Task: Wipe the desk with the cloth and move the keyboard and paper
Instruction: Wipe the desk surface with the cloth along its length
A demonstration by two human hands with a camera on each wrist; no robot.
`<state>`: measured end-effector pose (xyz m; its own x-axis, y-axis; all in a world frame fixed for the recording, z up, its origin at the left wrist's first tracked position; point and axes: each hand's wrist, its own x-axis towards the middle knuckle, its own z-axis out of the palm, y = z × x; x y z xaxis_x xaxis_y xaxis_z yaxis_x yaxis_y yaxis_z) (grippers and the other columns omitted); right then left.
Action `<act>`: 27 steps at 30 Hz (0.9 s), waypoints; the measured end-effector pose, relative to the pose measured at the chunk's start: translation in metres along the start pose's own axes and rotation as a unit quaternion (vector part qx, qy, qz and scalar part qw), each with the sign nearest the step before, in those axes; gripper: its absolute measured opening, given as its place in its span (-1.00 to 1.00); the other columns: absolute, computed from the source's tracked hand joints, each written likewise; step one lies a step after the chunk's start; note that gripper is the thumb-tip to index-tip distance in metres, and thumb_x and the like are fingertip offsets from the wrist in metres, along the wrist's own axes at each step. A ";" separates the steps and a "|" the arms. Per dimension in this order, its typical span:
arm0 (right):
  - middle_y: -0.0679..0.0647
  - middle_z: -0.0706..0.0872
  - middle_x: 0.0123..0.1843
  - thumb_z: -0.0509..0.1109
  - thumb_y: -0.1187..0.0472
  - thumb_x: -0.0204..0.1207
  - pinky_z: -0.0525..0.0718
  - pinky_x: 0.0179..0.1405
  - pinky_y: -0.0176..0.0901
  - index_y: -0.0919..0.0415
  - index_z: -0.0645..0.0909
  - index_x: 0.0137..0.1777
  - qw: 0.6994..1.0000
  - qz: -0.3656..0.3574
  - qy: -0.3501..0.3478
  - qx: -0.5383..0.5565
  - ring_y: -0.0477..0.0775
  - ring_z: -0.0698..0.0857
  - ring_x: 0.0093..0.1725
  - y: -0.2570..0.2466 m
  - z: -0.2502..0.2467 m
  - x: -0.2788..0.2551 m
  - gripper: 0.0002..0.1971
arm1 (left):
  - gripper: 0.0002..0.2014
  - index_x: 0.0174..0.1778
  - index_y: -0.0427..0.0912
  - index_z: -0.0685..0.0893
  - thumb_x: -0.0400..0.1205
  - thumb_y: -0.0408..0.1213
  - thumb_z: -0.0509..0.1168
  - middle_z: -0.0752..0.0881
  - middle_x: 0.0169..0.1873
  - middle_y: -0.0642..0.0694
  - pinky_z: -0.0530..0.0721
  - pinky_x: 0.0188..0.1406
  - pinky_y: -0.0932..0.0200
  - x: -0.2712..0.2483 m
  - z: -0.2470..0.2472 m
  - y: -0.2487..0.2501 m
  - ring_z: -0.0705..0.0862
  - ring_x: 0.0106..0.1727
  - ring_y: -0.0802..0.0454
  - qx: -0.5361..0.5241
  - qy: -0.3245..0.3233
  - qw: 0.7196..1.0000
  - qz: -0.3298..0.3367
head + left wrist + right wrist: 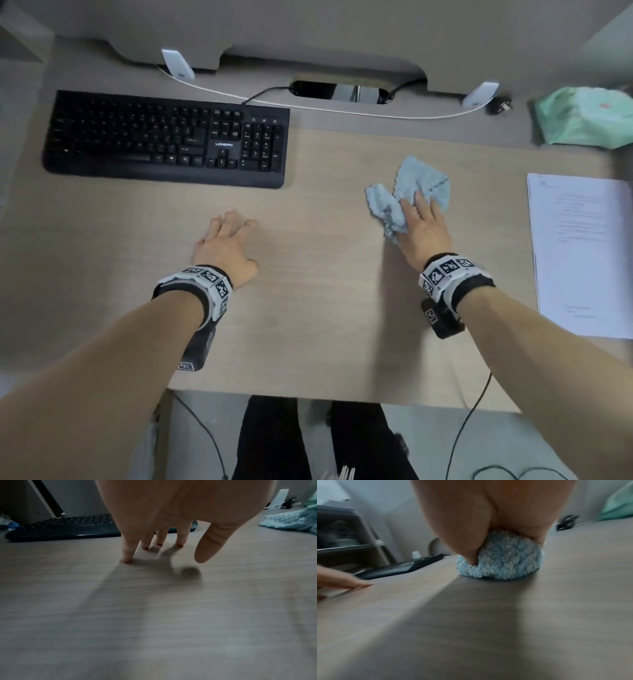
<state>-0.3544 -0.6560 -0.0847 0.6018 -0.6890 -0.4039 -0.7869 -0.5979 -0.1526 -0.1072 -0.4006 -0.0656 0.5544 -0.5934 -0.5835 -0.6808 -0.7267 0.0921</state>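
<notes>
The right hand point(423, 228) is gripping the cloth point(407, 195) on the worktop point(308, 274); the keyboard point(168, 138), long axis running nine-to-three, is lying at eleven o'clock of the open left hand point(224, 250), which is nearer.

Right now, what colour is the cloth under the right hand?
Light blue and fluffy; the cloth shows best in the right wrist view, pressed under the right hand.

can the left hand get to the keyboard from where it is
Probably yes: the left hand rests fingertips-down on bare desk, holding nothing, and only open desk lies between it and the keyboard.
</notes>
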 end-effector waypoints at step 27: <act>0.19 -0.21 0.77 0.37 0.19 0.51 -0.09 0.67 0.35 0.12 -0.02 0.72 0.992 -0.095 -0.085 0.017 0.37 -0.26 0.72 -0.215 0.094 -0.167 -0.15 | -0.38 0.59 -0.06 0.39 0.53 -0.28 0.25 0.24 0.63 -0.24 0.27 0.58 -0.09 -0.032 0.020 -0.070 0.24 0.56 -0.30 0.056 0.086 0.983 0.154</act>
<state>-0.2985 -0.3734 -0.0696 0.7102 -0.4845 -0.5108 -0.6673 -0.6945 -0.2689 -0.0871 -0.3243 -0.0700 0.3804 -0.8358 -0.3960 -0.8719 -0.4669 0.1479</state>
